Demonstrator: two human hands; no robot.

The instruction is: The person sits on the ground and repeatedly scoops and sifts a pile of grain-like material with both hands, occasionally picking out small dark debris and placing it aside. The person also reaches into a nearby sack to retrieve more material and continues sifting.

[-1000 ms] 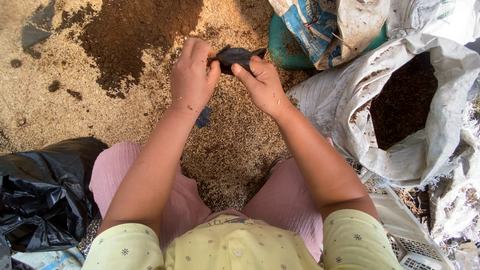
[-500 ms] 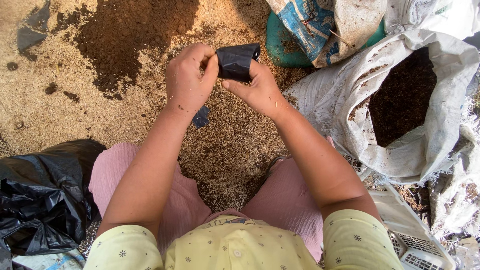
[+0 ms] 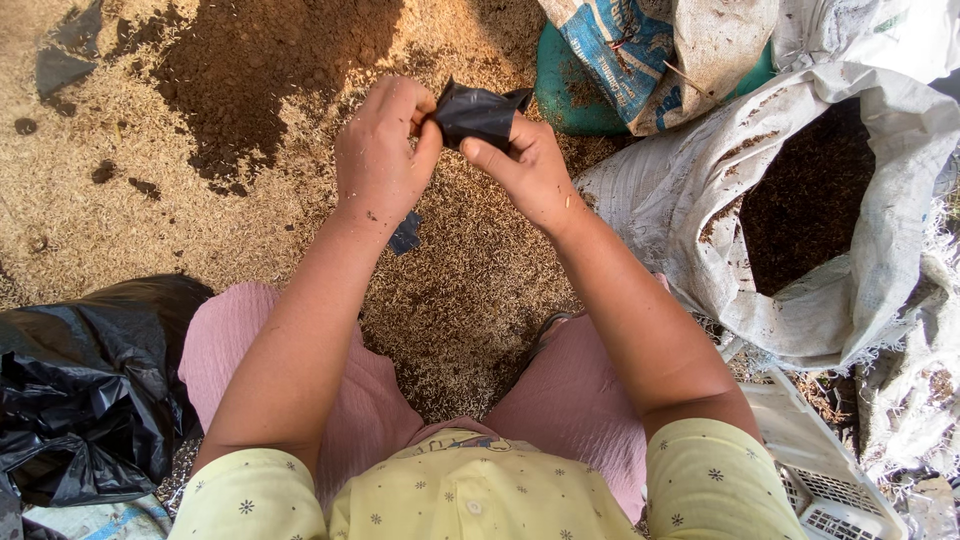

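Both hands meet above a floor of rice husks. The left hand and the right hand are each closed in a pinch on a small black plastic bag, held between them at its crumpled edges. To the right stands an open white woven sack holding dark soil. Above it leans a blue-and-white printed sack against a green container. A heap of black plastic bags lies lower left, and a white plastic crate lower right.
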